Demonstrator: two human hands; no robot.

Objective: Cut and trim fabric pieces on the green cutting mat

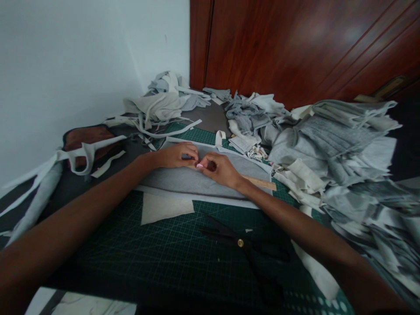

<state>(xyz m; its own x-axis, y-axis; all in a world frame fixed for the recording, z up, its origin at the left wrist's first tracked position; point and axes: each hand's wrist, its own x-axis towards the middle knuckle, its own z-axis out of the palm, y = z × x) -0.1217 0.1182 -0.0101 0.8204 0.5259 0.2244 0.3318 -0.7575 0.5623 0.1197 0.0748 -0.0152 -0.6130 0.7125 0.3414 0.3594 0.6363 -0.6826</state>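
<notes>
A plain white wall (65,65) ran along the left and met a second white wall in a corner behind the worktable. To the right of that corner stood dark reddish-brown wooden panelling (295,43), glossy, with grooved lines slanting across it. Soft, even light fell over the room, giving a faint sheen on the wood and no hard shadows.
</notes>
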